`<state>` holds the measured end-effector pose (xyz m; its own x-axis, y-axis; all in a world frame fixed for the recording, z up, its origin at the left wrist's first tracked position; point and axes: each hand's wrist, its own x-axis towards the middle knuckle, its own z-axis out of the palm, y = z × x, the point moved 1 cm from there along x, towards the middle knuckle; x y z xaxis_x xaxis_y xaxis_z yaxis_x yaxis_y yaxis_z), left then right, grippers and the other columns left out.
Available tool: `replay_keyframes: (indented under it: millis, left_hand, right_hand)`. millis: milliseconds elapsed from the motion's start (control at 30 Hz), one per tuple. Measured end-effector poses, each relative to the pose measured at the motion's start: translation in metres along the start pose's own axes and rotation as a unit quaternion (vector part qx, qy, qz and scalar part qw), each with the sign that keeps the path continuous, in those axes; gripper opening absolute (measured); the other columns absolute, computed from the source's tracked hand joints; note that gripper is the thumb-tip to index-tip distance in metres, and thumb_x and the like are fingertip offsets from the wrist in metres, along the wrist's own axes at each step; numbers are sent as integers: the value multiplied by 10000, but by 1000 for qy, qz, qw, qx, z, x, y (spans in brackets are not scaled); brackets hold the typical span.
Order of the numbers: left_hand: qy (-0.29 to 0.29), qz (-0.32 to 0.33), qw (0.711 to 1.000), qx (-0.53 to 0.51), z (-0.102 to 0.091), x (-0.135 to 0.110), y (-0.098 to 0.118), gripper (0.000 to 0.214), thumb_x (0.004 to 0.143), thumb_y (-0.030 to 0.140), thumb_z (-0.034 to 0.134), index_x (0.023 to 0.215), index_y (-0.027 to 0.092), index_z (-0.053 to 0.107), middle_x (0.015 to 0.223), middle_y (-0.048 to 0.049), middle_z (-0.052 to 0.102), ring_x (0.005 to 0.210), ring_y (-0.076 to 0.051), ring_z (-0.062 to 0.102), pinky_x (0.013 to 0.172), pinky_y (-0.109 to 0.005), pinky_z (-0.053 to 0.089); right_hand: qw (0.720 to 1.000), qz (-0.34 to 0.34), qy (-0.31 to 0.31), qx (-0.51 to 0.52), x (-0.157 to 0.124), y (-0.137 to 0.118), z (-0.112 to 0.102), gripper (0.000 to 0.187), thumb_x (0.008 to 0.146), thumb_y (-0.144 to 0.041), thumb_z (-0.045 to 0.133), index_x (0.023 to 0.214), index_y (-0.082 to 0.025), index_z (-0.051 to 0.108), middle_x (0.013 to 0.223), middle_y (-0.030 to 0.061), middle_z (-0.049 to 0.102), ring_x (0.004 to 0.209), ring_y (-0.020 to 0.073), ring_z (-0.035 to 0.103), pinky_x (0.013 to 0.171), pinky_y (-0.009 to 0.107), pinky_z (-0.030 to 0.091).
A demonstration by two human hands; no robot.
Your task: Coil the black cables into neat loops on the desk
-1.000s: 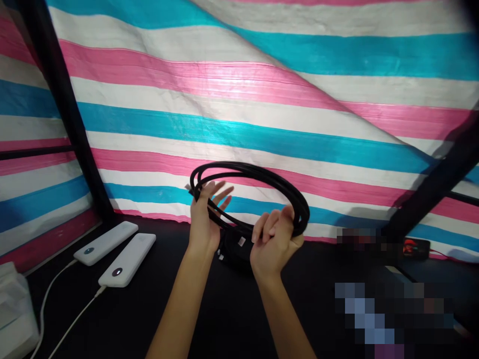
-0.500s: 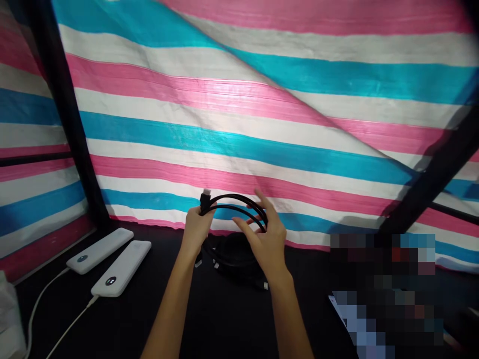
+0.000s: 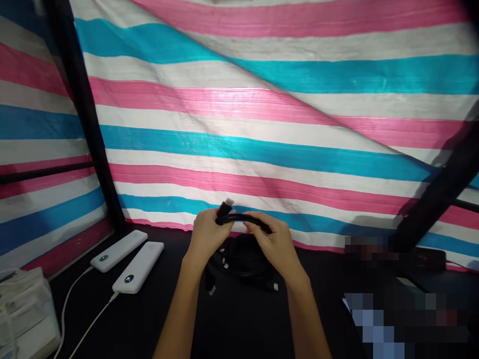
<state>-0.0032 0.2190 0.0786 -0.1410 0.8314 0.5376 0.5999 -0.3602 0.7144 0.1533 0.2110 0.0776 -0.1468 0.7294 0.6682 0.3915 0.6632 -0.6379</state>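
A coiled black cable (image 3: 243, 218) is held just above the black table (image 3: 239, 324), squeezed into a narrow bundle. My left hand (image 3: 205, 235) is closed round its left end, where a plug (image 3: 225, 206) sticks up past my fingers. My right hand (image 3: 274, 242) is closed on the bundle's right side. Under both hands lies a pile of more black cables (image 3: 243, 262) with small light-tipped connectors.
Two white power banks (image 3: 127, 260) lie at the left with white leads running toward me. A white box (image 3: 22, 309) sits at the near left corner. A striped pink, blue and white tarp (image 3: 262, 124) hangs behind on a black frame. A blurred patch covers the right.
The wide cable loop has been drawn in to a tight, flat bundle. My hands have come closer together and dropped nearer the pile; both are now closed on the cable.
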Motion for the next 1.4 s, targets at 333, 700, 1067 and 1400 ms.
replay_keyframes:
  millis: [333, 700, 1067, 1400]
  left_hand:
    - [-93, 80, 992, -10, 14, -3, 1, 175, 690, 242, 538, 570, 178, 648, 527, 2, 574, 523, -148, 480, 508, -228, 301]
    - [-129, 32, 969, -210, 39, -2, 10, 263, 730, 307, 569, 509, 171, 532, 461, 24, 505, 499, -126, 542, 511, -221, 390]
    - [-176, -126, 962, -166, 81, 8, -37, 380, 769, 523, 526, 580, 198, 465, 282, 97, 314, 203, -88, 311, 274, -209, 248]
    - [-318, -153, 930, -103, 130, 6, -99, 304, 716, 422, 653, 718, 122, 613, 455, 44, 518, 365, -97, 504, 399, -203, 350]
  right_hand:
    - [997, 28, -46, -50, -9, -21, 4, 498, 815, -418, 592, 1285, -303, 476, 880, 10, 679, 732, 181, 643, 591, 254, 449]
    - [974, 25, 201, 104, -6, -8, -35, 239, 794, -415, 618, 804, -176, 630, 604, -23, 590, 522, 113, 551, 507, 219, 437]
    - [989, 103, 12, -103, -10, 48, -62, 436, 616, -493, 726, 926, -201, 630, 629, -29, 601, 480, 105, 466, 466, 225, 351]
    - [967, 182, -167, -61, -22, 185, -43, 376, 746, -492, 579, 645, -146, 687, 584, -7, 591, 598, 151, 527, 563, 243, 361]
